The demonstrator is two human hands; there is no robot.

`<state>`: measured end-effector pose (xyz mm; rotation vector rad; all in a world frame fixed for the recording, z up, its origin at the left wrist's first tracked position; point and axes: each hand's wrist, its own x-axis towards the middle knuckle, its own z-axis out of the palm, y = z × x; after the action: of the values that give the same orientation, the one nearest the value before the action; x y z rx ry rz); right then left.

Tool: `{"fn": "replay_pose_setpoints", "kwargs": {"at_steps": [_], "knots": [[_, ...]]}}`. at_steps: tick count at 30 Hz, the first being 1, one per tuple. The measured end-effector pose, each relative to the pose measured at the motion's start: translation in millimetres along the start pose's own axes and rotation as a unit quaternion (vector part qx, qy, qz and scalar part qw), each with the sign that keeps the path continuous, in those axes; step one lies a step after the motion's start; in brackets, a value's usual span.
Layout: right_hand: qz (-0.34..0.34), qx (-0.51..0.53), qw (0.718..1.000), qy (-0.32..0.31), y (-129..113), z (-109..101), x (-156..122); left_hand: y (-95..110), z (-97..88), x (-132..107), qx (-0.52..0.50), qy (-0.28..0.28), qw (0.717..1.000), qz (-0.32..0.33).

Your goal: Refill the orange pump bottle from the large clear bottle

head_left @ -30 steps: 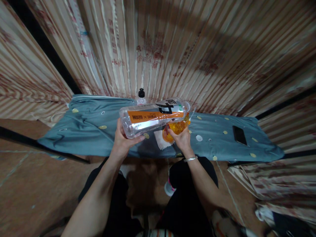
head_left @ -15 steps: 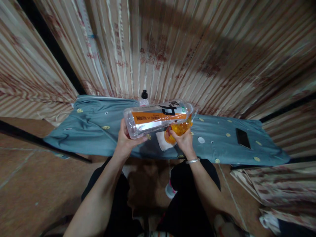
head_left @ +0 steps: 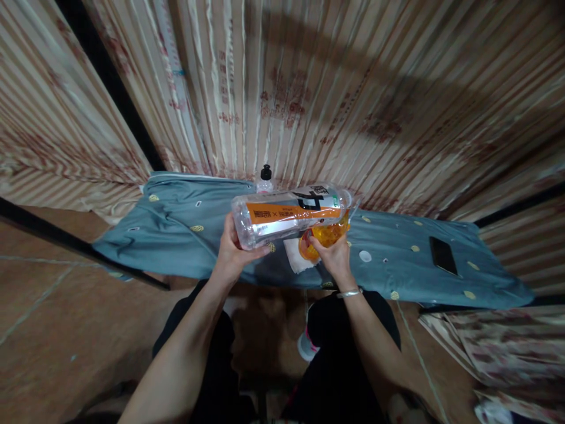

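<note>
My left hand point(head_left: 233, 253) is closed round the base end of a big clear plastic bottle point(head_left: 291, 217) with an orange and silver label. That bottle lies nearly level in the air, its mouth end toward the right. Below its mouth end, my right hand point(head_left: 334, 259) grips a smaller clear bottle with orange liquid point(head_left: 330, 234), held tilted. The big bottle partly covers the smaller one, so I cannot tell whether the two mouths touch. A folded white tissue point(head_left: 295, 259) lies under the smaller bottle on the cloth.
A blue-grey cloth point(head_left: 172, 235) covers the narrow bench before me. Behind the big bottle stands a small bottle with a black top point(head_left: 265, 176). A white round cap point(head_left: 365, 256) and a dark phone point(head_left: 444, 255) lie to the right. A striped curtain point(head_left: 309, 88) hangs behind.
The whole view has shifted slightly, with everything sitting a little further right. Both hands keep their holds, and the bottles stay in much the same pose.
</note>
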<state>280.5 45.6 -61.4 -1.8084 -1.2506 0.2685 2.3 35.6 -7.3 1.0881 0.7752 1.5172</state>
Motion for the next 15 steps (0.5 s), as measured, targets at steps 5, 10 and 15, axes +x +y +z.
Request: {"fn": "replay_pose_setpoints", "kwargs": {"at_steps": [5, 10, 15], "knots": [[-0.006, 0.007, 1.000, 0.009, 0.7, -0.8, -0.1, 4.5, 2.4, -1.1, -0.010, 0.017, 0.999, -0.025], [-0.014, 0.011, 1.000, 0.017, 1.0, 0.3, -0.4, 4.9, 3.6, -1.2, -0.016, 0.019, 1.000, -0.018], [-0.016, 0.009, 1.000, 0.011, -1.5, 0.3, -0.4, 7.6, 4.6, -1.0, -0.024, 0.022, 0.999, -0.016]]}}
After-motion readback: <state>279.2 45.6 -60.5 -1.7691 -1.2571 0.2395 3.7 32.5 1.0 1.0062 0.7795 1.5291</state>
